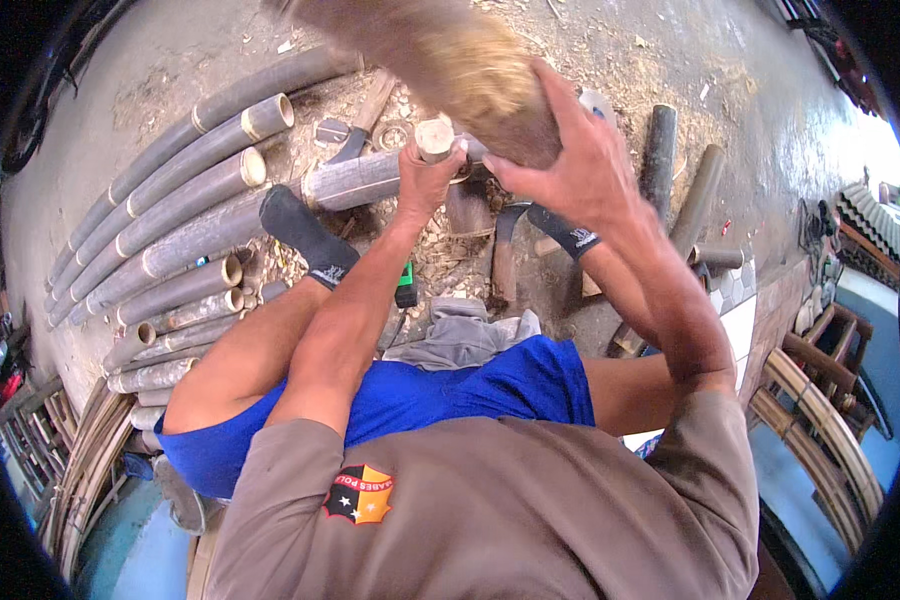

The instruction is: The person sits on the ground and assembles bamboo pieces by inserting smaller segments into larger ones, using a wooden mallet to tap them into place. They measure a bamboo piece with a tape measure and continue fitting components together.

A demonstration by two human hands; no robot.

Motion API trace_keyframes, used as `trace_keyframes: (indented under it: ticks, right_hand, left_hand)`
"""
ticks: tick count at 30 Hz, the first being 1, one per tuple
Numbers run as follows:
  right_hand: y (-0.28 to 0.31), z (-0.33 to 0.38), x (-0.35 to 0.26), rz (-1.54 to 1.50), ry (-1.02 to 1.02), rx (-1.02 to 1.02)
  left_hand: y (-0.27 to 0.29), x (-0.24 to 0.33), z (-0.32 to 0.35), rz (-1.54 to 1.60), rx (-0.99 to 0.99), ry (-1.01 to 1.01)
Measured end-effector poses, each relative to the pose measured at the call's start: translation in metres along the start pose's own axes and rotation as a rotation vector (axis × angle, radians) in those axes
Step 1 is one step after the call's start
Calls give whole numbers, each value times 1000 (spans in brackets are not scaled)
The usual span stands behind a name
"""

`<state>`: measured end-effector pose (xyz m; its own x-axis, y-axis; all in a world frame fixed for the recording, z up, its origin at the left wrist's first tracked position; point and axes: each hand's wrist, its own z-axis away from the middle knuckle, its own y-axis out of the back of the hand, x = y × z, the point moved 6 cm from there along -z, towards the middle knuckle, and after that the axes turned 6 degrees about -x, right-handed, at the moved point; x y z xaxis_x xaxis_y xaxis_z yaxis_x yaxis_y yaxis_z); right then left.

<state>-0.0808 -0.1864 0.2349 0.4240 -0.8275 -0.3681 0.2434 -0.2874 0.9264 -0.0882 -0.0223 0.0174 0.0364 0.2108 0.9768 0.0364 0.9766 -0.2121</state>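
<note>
My left hand is closed around an upright round wooden handle, its pale flat end facing up; the lower part is hidden. A thick grey bamboo pole lies across in front of me, right by that hand. Raised above it, my right hand grips the near end of a big chunk of wood, brown with a yellowish worn patch and smeared by motion. Just beyond the pole rests a tool with a wooden handle and dark blade. Near my right foot lies another dark-headed tool.
Several bamboo poles lie stacked on my left, and more bamboo lies at the right. Wood shavings cover the floor. A green-and-black tape measure and grey cloth are between my legs. Bent bamboo strips stand at the right.
</note>
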Motion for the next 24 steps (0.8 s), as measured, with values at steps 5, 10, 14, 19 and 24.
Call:
trace_keyframes:
  ticks: [5, 10, 14, 19, 24]
  right_hand:
    - [-28, 23, 22, 2, -135, -195]
    - [-25, 29, 59, -319, -344, 42]
    - [-23, 45, 92, -383, -450, 187]
    - [-23, 39, 89, -518, -447, 113]
    - [-22, 32, 77, -533, -432, 100]
  left_hand:
    - [-18, 17, -9, 62, -218, -236]
    - [-15, -3, -62, -95, -51, 204]
    - [-19, 28, -59, -17, 131, 80]
    - [-19, 16, -45, 169, 187, -3]
    - [-19, 5, -38, 234, 181, 93]
